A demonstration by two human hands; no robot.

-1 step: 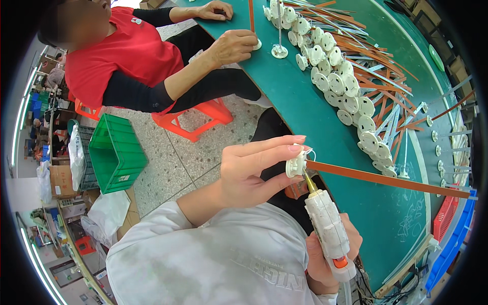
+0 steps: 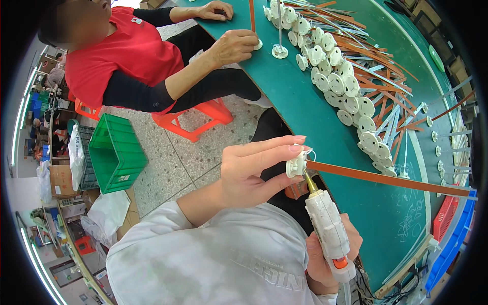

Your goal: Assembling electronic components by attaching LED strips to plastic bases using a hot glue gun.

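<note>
My left hand [image 2: 246,170] pinches a small round white plastic base [image 2: 295,165] between thumb and fingers. A long flat brown strip [image 2: 386,179] extends from that base to the right, over the green table. A thin white loop of wire or cord shows at the base's top. My right hand [image 2: 316,262] is wrapped round a white hot glue gun [image 2: 328,223] with an orange trigger. The gun points up, and its brass nozzle [image 2: 309,182] meets the spot where strip and base join, just beside my left thumb. Whether glue is flowing is too small to tell.
On the green table [image 2: 284,91] lies a long row of white discs [image 2: 351,104] with brown and silver strips [image 2: 378,63]. Across from me, a co-worker's hand [image 2: 235,48] holds another piece upright. A green crate [image 2: 117,152] and red stool [image 2: 195,119] stand left; a blue tray [image 2: 450,249] lies right.
</note>
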